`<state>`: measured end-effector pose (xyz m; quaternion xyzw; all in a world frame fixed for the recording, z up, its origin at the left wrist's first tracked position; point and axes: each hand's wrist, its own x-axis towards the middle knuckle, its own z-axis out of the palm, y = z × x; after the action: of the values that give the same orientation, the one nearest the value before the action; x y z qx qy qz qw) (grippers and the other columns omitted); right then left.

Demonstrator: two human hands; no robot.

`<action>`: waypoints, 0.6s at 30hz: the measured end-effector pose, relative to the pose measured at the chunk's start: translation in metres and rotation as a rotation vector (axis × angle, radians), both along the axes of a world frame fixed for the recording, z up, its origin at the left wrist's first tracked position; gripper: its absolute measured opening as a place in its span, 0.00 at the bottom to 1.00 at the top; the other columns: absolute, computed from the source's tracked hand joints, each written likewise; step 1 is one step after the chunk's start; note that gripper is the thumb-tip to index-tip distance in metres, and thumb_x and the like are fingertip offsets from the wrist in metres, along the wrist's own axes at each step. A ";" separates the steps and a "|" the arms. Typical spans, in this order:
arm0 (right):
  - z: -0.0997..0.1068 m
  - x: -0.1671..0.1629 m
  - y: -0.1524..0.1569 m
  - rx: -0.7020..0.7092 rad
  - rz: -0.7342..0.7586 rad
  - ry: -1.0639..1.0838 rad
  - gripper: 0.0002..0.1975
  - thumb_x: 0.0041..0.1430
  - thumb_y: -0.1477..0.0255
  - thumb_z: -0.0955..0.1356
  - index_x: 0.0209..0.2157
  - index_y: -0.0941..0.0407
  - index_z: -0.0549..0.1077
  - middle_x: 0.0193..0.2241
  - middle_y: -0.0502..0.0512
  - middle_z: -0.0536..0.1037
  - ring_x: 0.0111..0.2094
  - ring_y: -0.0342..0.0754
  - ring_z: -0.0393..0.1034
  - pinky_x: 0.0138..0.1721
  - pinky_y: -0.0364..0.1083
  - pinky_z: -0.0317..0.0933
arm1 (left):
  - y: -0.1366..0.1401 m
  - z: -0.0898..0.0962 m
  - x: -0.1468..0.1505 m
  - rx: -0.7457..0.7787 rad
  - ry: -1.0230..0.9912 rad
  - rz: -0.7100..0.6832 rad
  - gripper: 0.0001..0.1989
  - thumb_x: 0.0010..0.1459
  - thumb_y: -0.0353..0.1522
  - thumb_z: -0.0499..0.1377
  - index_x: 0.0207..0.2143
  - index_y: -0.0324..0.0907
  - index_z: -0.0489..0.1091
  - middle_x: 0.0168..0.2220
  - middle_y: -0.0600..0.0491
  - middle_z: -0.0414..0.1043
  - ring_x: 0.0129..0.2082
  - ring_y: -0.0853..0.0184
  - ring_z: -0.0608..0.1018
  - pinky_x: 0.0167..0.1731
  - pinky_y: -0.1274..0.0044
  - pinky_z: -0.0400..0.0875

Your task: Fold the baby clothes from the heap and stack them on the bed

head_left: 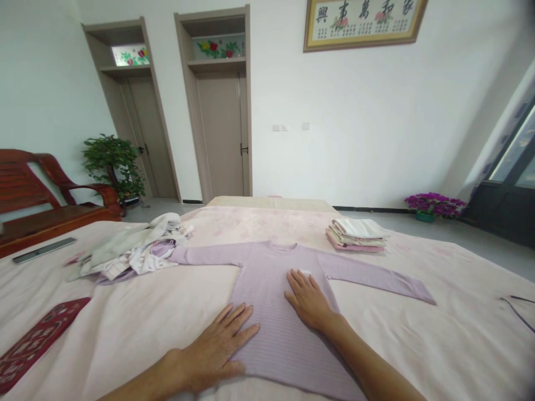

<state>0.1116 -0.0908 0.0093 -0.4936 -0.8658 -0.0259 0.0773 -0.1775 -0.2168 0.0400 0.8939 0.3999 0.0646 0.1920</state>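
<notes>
A lilac long-sleeved shirt (276,328) lies spread out in front of me, collar away from me and both sleeves stretched sideways. My left hand (217,345) rests flat with fingers apart on its lower left edge. Higher up, on the right side of the chest, my right hand (307,298) lies open, partly over a small white mark on the fabric. Neither hand grips anything. The end of the left sleeve meets a heap of crumpled clothes (129,253). Beyond the right sleeve sits a stack of folded clothes (357,235).
A pale pink sheet (418,345) covers the surface under the shirt. A dark flat device (45,249) and a red patterned item (37,342) lie at the left. Thin dark cords (520,312) are at the right edge. A wooden bench (54,195) stands behind left.
</notes>
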 end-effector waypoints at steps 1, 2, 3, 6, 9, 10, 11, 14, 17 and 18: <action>-0.003 0.001 -0.001 0.002 -0.002 0.010 0.30 0.68 0.59 0.53 0.66 0.59 0.54 0.66 0.62 0.53 0.67 0.56 0.44 0.65 0.60 0.40 | 0.004 0.000 -0.010 -0.035 -0.052 0.019 0.30 0.64 0.49 0.48 0.66 0.56 0.51 0.69 0.56 0.41 0.69 0.57 0.47 0.66 0.60 0.40; -0.005 0.001 -0.001 0.005 -0.004 0.021 0.30 0.68 0.59 0.53 0.66 0.58 0.55 0.66 0.61 0.53 0.67 0.56 0.44 0.65 0.60 0.40 | 0.012 0.000 -0.023 -0.053 -0.126 0.096 0.27 0.64 0.49 0.48 0.64 0.55 0.57 0.68 0.57 0.47 0.68 0.59 0.52 0.66 0.64 0.43; -0.006 0.002 -0.001 0.006 -0.008 0.030 0.30 0.68 0.59 0.53 0.66 0.58 0.55 0.66 0.60 0.54 0.67 0.55 0.44 0.65 0.60 0.40 | 0.022 -0.002 -0.038 -0.050 -0.210 0.217 0.25 0.65 0.48 0.47 0.61 0.54 0.62 0.66 0.56 0.55 0.66 0.61 0.57 0.66 0.67 0.47; -0.006 0.003 0.000 0.001 -0.013 0.054 0.29 0.68 0.58 0.53 0.65 0.57 0.56 0.66 0.59 0.55 0.67 0.55 0.45 0.65 0.59 0.41 | 0.065 -0.006 -0.093 0.100 -0.439 0.735 0.24 0.62 0.45 0.49 0.53 0.45 0.72 0.56 0.50 0.70 0.59 0.58 0.68 0.62 0.67 0.57; -0.005 0.002 0.000 0.007 -0.019 0.070 0.29 0.68 0.58 0.53 0.65 0.57 0.57 0.66 0.58 0.56 0.67 0.55 0.46 0.65 0.59 0.41 | 0.108 -0.007 -0.149 0.210 -0.481 1.150 0.19 0.56 0.38 0.54 0.47 0.40 0.72 0.49 0.46 0.75 0.53 0.55 0.73 0.54 0.67 0.65; -0.005 0.002 0.001 0.010 -0.021 0.075 0.29 0.68 0.59 0.54 0.65 0.56 0.58 0.65 0.58 0.57 0.66 0.55 0.47 0.65 0.59 0.41 | 0.119 -0.006 -0.164 0.226 -0.471 1.220 0.17 0.54 0.36 0.55 0.45 0.39 0.72 0.47 0.46 0.75 0.52 0.54 0.73 0.52 0.67 0.66; -0.005 0.002 0.001 0.013 -0.023 0.081 0.29 0.68 0.59 0.54 0.65 0.56 0.58 0.65 0.58 0.57 0.66 0.54 0.47 0.65 0.58 0.41 | 0.127 -0.005 -0.177 0.235 -0.461 1.284 0.14 0.53 0.34 0.56 0.41 0.39 0.72 0.44 0.46 0.76 0.50 0.53 0.74 0.50 0.67 0.66; -0.006 0.002 0.001 0.007 -0.032 0.095 0.28 0.68 0.59 0.54 0.64 0.55 0.59 0.65 0.57 0.58 0.66 0.54 0.49 0.65 0.58 0.42 | 0.142 -0.005 -0.199 0.225 -0.429 1.402 0.06 0.48 0.32 0.59 0.31 0.40 0.69 0.35 0.46 0.76 0.46 0.49 0.75 0.45 0.65 0.67; -0.005 0.003 0.000 -0.002 -0.038 0.106 0.28 0.67 0.59 0.54 0.64 0.55 0.59 0.65 0.57 0.59 0.66 0.53 0.49 0.65 0.57 0.42 | 0.147 -0.007 -0.204 0.213 -0.428 1.475 0.06 0.44 0.32 0.61 0.25 0.40 0.66 0.26 0.49 0.73 0.42 0.47 0.76 0.38 0.66 0.67; -0.004 0.003 0.000 -0.005 -0.040 0.110 0.28 0.67 0.59 0.54 0.64 0.55 0.59 0.65 0.56 0.59 0.66 0.53 0.49 0.65 0.57 0.42 | 0.148 -0.008 -0.203 0.211 -0.440 1.474 0.07 0.43 0.32 0.61 0.24 0.40 0.65 0.24 0.50 0.71 0.40 0.48 0.76 0.36 0.67 0.67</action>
<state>0.1144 -0.0908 0.0054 -0.5115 -0.8504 0.0019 0.1230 -0.3802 -0.0689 0.0322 0.3774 0.8357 0.3892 0.0884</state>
